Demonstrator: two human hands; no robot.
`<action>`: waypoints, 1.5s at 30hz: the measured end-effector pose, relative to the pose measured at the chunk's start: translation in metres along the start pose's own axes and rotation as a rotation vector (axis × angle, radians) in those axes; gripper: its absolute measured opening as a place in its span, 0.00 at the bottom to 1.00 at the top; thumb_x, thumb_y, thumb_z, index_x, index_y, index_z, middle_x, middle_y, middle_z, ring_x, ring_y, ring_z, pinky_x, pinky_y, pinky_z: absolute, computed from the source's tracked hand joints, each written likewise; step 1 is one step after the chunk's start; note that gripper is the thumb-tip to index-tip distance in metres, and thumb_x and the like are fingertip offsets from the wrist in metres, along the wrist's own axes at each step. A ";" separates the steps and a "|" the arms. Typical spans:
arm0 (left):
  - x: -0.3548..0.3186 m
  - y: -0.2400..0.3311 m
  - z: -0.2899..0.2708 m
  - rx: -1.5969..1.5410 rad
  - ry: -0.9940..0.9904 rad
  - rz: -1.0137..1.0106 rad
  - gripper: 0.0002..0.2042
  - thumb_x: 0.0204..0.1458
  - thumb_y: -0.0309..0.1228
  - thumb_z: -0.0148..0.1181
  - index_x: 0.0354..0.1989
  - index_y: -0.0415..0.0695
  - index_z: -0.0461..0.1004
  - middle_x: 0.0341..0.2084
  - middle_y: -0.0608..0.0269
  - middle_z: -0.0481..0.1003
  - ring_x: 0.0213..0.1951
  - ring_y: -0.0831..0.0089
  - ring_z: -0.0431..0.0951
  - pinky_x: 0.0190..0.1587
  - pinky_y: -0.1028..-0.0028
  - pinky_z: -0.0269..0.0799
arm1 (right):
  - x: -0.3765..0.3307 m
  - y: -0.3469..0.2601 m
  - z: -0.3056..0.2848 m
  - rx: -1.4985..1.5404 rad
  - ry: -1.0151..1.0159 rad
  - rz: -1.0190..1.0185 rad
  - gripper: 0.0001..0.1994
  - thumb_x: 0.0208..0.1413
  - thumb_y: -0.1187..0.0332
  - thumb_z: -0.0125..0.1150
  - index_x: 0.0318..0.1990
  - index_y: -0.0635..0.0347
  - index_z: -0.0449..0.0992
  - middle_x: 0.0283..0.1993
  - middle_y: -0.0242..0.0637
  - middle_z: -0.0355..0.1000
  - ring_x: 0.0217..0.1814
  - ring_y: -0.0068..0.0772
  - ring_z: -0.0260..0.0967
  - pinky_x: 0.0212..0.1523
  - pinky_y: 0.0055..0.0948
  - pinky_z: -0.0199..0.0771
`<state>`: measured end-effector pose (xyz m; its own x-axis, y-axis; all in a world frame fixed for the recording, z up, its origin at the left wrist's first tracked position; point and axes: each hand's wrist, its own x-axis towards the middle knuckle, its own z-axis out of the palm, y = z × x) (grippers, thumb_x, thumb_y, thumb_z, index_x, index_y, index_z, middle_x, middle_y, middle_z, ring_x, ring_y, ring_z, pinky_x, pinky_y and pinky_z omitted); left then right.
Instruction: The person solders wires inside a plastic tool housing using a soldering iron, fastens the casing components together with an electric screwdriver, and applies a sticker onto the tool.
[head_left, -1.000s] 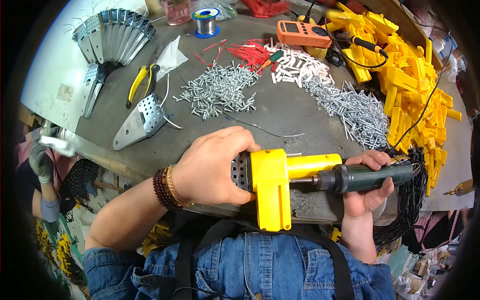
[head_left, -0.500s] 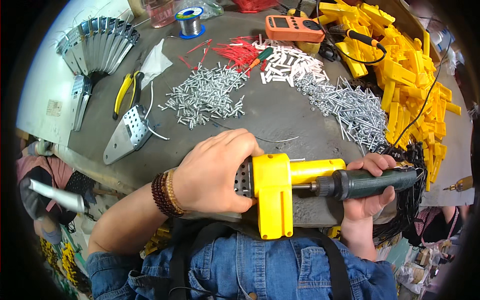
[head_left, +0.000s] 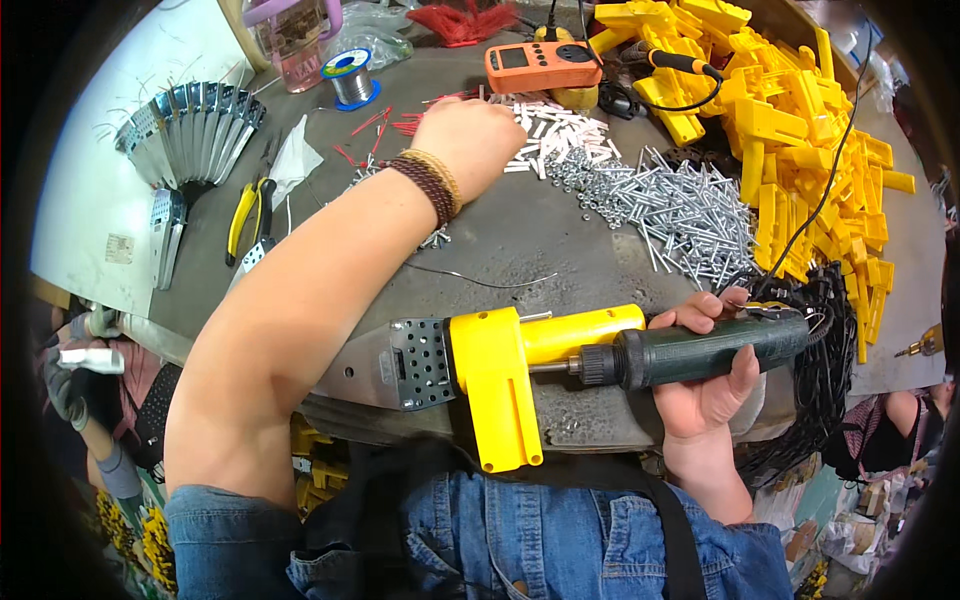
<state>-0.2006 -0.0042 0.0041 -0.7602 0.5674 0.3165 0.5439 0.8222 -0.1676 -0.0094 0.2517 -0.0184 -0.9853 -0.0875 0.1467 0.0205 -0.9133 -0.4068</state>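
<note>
My right hand (head_left: 700,390) is wrapped round a dark green electric screwdriver (head_left: 715,350). Its bit runs left against the yellow T-shaped plastic housing (head_left: 495,390), with a screw sticking out near its upper edge. A perforated metal plate (head_left: 420,365) joins the housing's left side, partly behind my left forearm. My left hand (head_left: 468,145) is stretched to the far middle of the table, its fingers curled down over the small parts. What it holds, if anything, is hidden. Beside it lie white tubes (head_left: 555,130) and red wire pieces (head_left: 405,125).
Loose screws (head_left: 685,215) and nuts (head_left: 580,180) lie right of centre, with yellow housings (head_left: 780,140) heaped beyond. An orange meter (head_left: 540,66), solder spool (head_left: 350,80), yellow-black pliers (head_left: 248,218) and fanned metal plates (head_left: 190,130) surround the work area. Black cables (head_left: 825,380) hang at right.
My left hand has let go of the metal plate and reached up to the small parts. The housing and electric screwdriver sit slightly further left in view, still together.
</note>
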 end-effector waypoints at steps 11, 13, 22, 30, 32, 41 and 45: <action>0.003 0.034 0.008 -0.042 -0.096 -0.191 0.10 0.52 0.32 0.54 0.36 0.46 0.81 0.40 0.58 0.78 0.43 0.63 0.79 0.40 0.63 0.77 | -0.010 -0.011 -0.009 0.050 -0.020 0.000 0.32 0.46 0.76 0.69 0.59 0.48 0.62 0.49 0.30 0.61 0.52 0.28 0.63 0.68 0.41 0.53; 0.006 0.042 0.003 -0.033 -0.129 -0.193 0.10 0.52 0.31 0.54 0.38 0.45 0.81 0.41 0.56 0.78 0.45 0.62 0.78 0.40 0.63 0.77 | -0.008 -0.013 -0.012 0.103 -0.023 0.027 0.31 0.47 0.77 0.67 0.59 0.49 0.62 0.49 0.31 0.60 0.52 0.29 0.63 0.69 0.41 0.52; 0.012 0.037 0.003 0.035 -0.117 0.011 0.11 0.52 0.33 0.52 0.35 0.45 0.81 0.35 0.55 0.79 0.40 0.62 0.80 0.38 0.61 0.75 | -0.007 -0.005 0.000 0.113 0.013 0.031 0.29 0.44 0.75 0.70 0.55 0.49 0.68 0.47 0.29 0.63 0.50 0.27 0.63 0.65 0.36 0.56; -0.160 0.039 -0.083 -0.697 0.263 -0.172 0.03 0.49 0.20 0.54 0.32 0.38 0.68 0.35 0.51 0.71 0.39 0.53 0.70 0.46 0.63 0.67 | 0.002 0.002 -0.005 -0.018 -0.005 -0.008 0.26 0.47 0.65 0.71 0.55 0.45 0.68 0.48 0.32 0.65 0.51 0.27 0.65 0.67 0.43 0.57; -0.184 0.057 -0.088 -0.713 0.212 -0.181 0.04 0.48 0.20 0.55 0.32 0.39 0.69 0.39 0.49 0.71 0.43 0.52 0.70 0.49 0.61 0.65 | 0.003 0.001 -0.001 0.001 -0.027 0.026 0.24 0.50 0.66 0.69 0.55 0.46 0.68 0.48 0.32 0.64 0.51 0.27 0.65 0.67 0.42 0.56; -0.202 0.071 -0.082 -0.790 0.145 -0.170 0.06 0.44 0.23 0.60 0.31 0.43 0.70 0.48 0.51 0.71 0.51 0.51 0.69 0.55 0.58 0.61 | 0.000 -0.001 -0.003 0.009 -0.043 0.011 0.26 0.47 0.65 0.71 0.55 0.46 0.68 0.48 0.28 0.62 0.50 0.24 0.63 0.68 0.40 0.52; -0.204 0.067 -0.083 -0.860 0.145 -0.152 0.07 0.44 0.24 0.62 0.30 0.44 0.71 0.48 0.50 0.72 0.50 0.50 0.70 0.54 0.59 0.61 | 0.001 0.002 -0.002 0.032 -0.056 0.009 0.25 0.47 0.66 0.71 0.53 0.47 0.67 0.46 0.27 0.61 0.49 0.23 0.63 0.67 0.39 0.51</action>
<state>0.0201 -0.0689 0.0057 -0.8253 0.3956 0.4030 0.5638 0.5367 0.6278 -0.0113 0.2506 -0.0212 -0.9740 -0.1175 0.1938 0.0359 -0.9244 -0.3798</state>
